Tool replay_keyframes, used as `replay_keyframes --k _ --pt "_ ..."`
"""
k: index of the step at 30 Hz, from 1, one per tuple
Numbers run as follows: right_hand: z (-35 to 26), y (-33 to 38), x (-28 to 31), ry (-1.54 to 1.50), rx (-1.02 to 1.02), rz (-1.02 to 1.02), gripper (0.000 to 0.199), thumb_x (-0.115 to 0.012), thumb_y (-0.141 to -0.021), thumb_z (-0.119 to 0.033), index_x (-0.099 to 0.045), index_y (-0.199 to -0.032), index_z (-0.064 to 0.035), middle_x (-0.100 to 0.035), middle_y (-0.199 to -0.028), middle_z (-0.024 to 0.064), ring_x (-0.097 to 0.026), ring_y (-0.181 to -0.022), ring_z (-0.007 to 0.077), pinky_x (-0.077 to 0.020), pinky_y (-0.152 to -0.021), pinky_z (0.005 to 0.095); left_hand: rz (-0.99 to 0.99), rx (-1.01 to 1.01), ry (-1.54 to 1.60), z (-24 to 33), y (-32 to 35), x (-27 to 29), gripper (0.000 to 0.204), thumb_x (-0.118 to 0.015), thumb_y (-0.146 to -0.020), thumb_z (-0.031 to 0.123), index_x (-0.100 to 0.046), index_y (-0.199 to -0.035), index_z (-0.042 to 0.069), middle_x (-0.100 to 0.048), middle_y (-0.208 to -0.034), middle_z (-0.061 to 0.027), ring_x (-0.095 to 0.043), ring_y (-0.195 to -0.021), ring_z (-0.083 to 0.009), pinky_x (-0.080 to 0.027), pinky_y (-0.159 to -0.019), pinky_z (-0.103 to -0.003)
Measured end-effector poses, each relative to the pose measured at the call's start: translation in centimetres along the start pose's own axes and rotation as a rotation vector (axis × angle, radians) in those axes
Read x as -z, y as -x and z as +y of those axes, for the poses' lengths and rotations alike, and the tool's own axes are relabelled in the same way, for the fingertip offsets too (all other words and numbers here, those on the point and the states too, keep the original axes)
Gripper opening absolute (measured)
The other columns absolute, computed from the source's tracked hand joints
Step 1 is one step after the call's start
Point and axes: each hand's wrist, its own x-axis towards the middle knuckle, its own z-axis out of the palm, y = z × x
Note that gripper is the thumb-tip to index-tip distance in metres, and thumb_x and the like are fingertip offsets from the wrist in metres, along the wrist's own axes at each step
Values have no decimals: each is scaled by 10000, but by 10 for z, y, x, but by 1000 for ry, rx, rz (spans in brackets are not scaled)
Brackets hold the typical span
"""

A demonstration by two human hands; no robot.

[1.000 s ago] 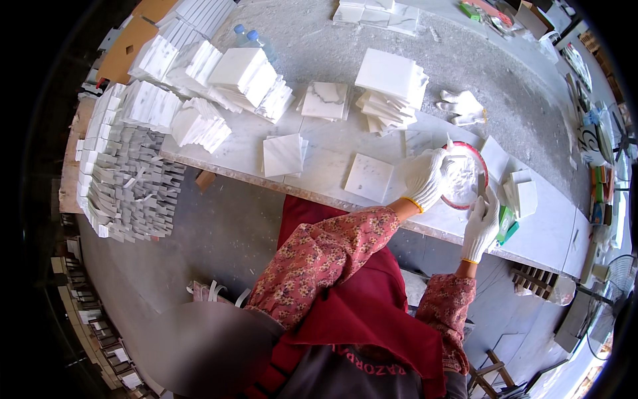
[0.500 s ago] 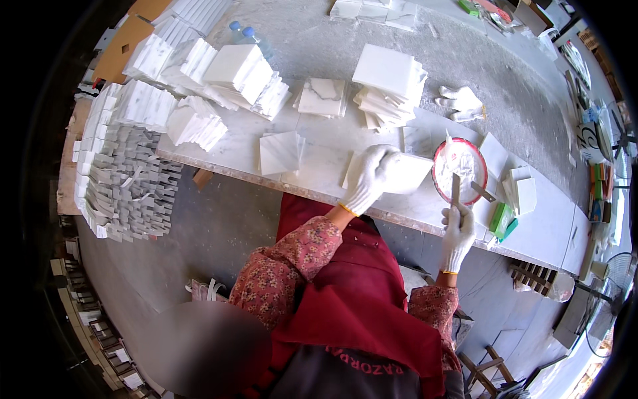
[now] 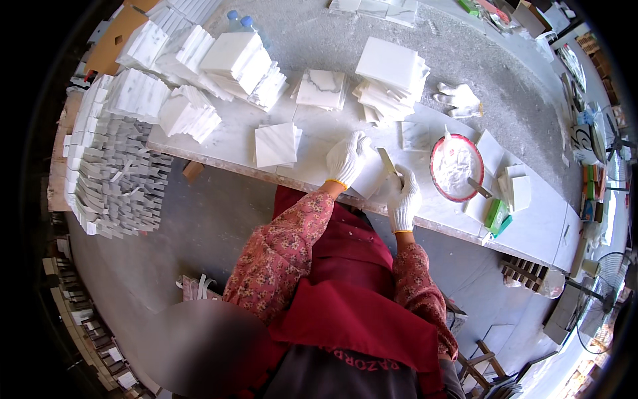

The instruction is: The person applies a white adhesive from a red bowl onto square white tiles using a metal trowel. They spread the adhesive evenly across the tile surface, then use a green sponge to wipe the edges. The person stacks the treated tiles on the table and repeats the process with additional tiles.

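My left hand point(image 3: 348, 159), in a white knit glove, is closed on a white marble tile point(image 3: 369, 179) near the table's front edge. In my gloved right hand point(image 3: 403, 198) is a flat-bladed putty knife point(image 3: 386, 161), its blade close beside the tile; whether they touch I cannot tell. To the right sits a red-rimmed bowl point(image 3: 452, 159) of white paste, with a second flat blade point(image 3: 480, 189) leaning on its rim. A small stack of tiles point(image 3: 276, 145) lies to the left of my hands.
Taller tile stacks point(image 3: 389, 66) stand behind my hands, and more point(image 3: 232, 56) at the left. A loose glove point(image 3: 458, 98), a green box point(image 3: 496, 215) and leaning tiles point(image 3: 515, 186) lie right. Two plastic bottles point(image 3: 247, 25) stand far left. The table's edge point(image 3: 266, 176) is close to me.
My right hand has moved left from the bowl with the putty knife, up to the tile. My left hand has drawn the tile slightly left, away from the bowl.
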Motion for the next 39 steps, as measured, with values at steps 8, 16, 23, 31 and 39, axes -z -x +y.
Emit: replay_keyframes --k 8,16,23,31,39 --pt "-8 1 -6 209 214 -107 323 -584 -859 -54 -705 -1156 -97 -709 -1013 131 -651 -893 319 -503 -829 414 -23 -19 -6 -3 9 -11 148 -568 -933 252 -635 -908 122 -661 -802 -128 -631 -738 -345 -489 -648 -465" --pt "-4 3 -8 178 293 -89 315 -560 -855 -35 -701 -1133 -75 -706 -987 136 -636 -869 345 -495 -828 430 30 64 -2 6 6 -13 185 -576 -907 247 -631 -798 109 -653 -758 -133 -624 -722 -350 -484 -650 -476" --pt "8 11 -10 62 305 -68 283 -563 -874 -43 -683 -1130 -47 -703 -1038 148 -645 -921 342 -486 -856 427 7 114 45 2 5 -17 194 -568 -910 248 -655 -827 96 -655 -769 -145 -623 -739 -366 -486 -680 -476" --pt "23 60 3 12 352 -222 283 -631 -831 -8 -703 -1094 -82 -703 -948 145 -654 -874 327 -508 -826 397 -99 172 137 3 2 -17 276 -541 -921 312 -673 -854 79 -654 -816 -183 -609 -762 -394 -478 -696 -461" --pt "18 20 58 -3 -101 132 270 -593 -945 -114 -668 -1189 -24 -706 -1065 199 -699 -931 301 -526 -838 359 -175 118 385 -23 -2 -17 243 -597 -903 264 -682 -894 36 -660 -790 -155 -609 -704 -283 -486 -703 -369"
